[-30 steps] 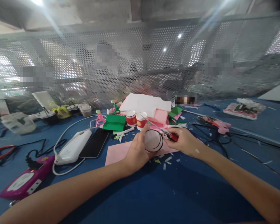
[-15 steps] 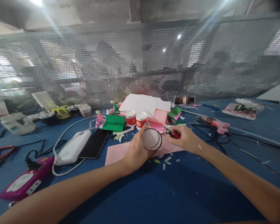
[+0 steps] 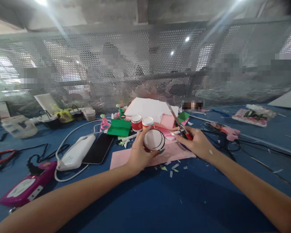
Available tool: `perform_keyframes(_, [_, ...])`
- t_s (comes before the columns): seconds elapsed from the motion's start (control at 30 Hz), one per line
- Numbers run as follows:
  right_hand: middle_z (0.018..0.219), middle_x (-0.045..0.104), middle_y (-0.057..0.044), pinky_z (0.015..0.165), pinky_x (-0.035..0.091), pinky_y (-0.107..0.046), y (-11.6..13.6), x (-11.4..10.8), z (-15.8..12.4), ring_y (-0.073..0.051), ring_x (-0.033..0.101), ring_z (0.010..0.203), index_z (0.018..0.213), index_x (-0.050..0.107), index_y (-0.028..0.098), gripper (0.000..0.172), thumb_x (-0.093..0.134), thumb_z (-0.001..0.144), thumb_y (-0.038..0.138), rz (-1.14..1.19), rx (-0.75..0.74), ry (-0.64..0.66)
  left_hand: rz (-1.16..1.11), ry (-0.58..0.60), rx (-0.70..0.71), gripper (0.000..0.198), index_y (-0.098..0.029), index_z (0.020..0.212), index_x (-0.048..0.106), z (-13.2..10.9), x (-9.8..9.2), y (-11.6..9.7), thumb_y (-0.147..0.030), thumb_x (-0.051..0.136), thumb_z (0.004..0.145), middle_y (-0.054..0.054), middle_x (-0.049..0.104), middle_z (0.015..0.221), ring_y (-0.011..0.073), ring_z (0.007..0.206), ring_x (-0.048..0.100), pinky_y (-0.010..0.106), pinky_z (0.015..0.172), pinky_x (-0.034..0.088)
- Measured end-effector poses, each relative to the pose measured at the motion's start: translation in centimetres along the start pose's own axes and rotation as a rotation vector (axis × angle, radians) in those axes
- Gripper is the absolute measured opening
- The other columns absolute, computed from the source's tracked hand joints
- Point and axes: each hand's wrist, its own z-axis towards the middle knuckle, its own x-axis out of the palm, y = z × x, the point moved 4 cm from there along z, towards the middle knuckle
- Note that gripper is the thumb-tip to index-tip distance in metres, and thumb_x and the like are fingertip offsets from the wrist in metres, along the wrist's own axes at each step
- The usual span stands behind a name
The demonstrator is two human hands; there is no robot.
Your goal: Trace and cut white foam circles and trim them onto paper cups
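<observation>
My left hand (image 3: 138,153) is wrapped around a paper cup (image 3: 154,140), its round white end facing me with dark curved lines along the edge. In my right hand (image 3: 197,142) is a utility knife (image 3: 184,131) with a red and black handle. Its long blade slants up and to the left, apart from the cup. Under both hands lies a pink paper sheet (image 3: 121,158). Just beyond stand two red-and-white paper cups, one on the left (image 3: 136,123) and one on the right (image 3: 147,122).
Green folded paper (image 3: 118,127), a phone (image 3: 98,149), a white power bank (image 3: 79,152) and a purple power strip (image 3: 29,184) lie to the left. White sheets (image 3: 147,108) are stacked behind. A pink glue gun (image 3: 230,132) rests at right, with cables around it. Paper scraps (image 3: 171,174) litter the blue table.
My right hand has moved slightly right, and the knife has turned so its blade points more steeply upward. The cup in my left hand has shifted a little left and up.
</observation>
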Motion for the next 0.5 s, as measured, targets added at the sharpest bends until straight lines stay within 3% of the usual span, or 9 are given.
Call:
perform_keyframes(0.17, [0.053,0.035,0.006,0.048,0.028,-0.024,1.2,0.2,-0.8,-0.009,0.029,0.049,0.083,0.068,0.017,0.021,0.057,0.080,0.034,0.021,-0.148,0.071,0.039,-0.022,-0.077,0.080,-0.021,0.128,0.045,0.0,0.1,0.6,-0.027,0.082,0.057,0.011,0.056,0.125,0.0305,0.114,0.056,0.042,0.089,0.052])
perform_keyframes(0.33, [0.051,0.037,0.006,0.048,0.028,-0.024,1.1,-0.1,-1.1,-0.009,0.029,0.046,0.089,0.069,0.017,0.020,0.053,0.082,0.027,-0.045,-0.270,0.000,0.083,-0.022,-0.113,0.081,-0.018,0.128,0.046,0.2,0.1,0.6,-0.031,0.082,0.056,0.014,0.056,0.127,0.0332,0.116,0.055,0.047,0.092,0.050])
perform_keyframes(0.5, [0.051,0.042,0.004,0.050,0.028,-0.025,1.1,0.5,-1.2,-0.009,0.035,0.048,0.070,0.066,0.018,0.019,0.051,0.079,0.023,-0.148,-0.387,0.050,0.068,-0.031,-0.121,0.077,-0.017,0.126,0.048,0.3,0.0,0.4,-0.032,0.081,0.058,0.014,0.057,0.125,0.0322,0.113,0.057,0.048,0.092,0.051])
